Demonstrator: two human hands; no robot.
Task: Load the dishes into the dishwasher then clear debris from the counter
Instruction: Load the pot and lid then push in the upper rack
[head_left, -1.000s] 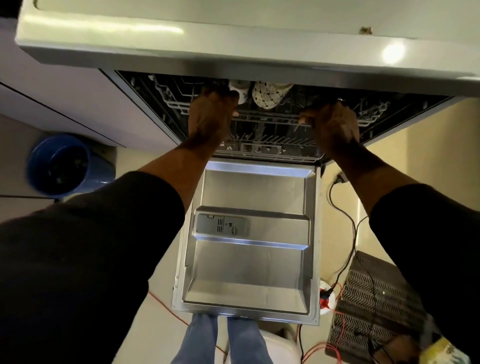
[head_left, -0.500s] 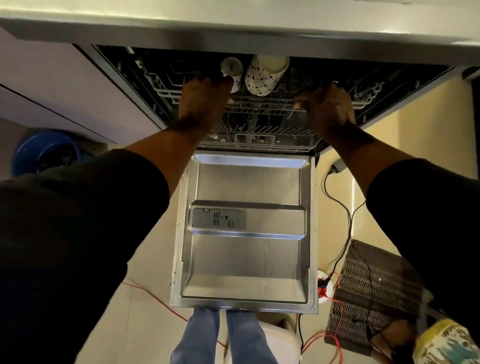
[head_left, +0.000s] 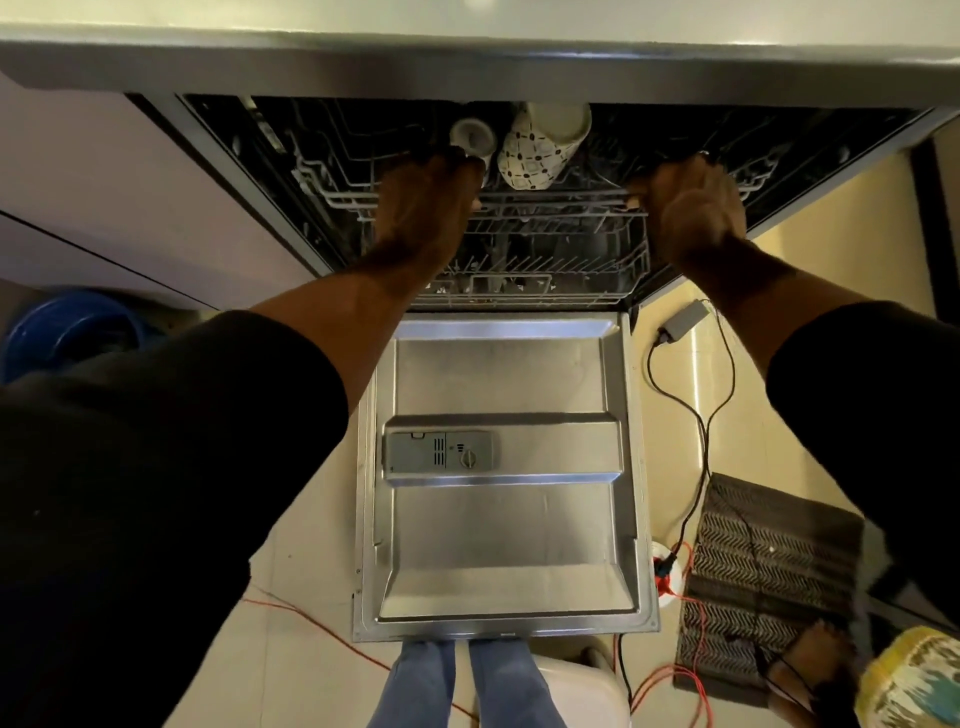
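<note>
The dishwasher stands open under the counter edge (head_left: 467, 57), its steel door (head_left: 504, 519) folded flat toward me. My left hand (head_left: 426, 202) grips the front rail of the upper wire rack (head_left: 550, 200) on the left. On the right end of that rail my right hand (head_left: 691, 208) curls round the wire. A patterned white mug (head_left: 535, 156) lies tilted in the rack, with a small white cup (head_left: 470, 136) beside it. The lower rack (head_left: 530, 275) shows below, and its contents are too dark to make out.
A blue bucket (head_left: 67, 327) sits on the floor at left. Black and red cables (head_left: 691, 415) and a power adapter (head_left: 680, 325) trail right of the door, beside a dark patterned mat (head_left: 753, 571). Another person's foot (head_left: 810, 660) rests at the bottom right. My legs (head_left: 462, 686) stand at the door's end.
The view has tilted down and moved closer, so the counter edge sits higher in frame. Both hands keep the same grip on the upper rack rail; the mug and cup show more fully.
</note>
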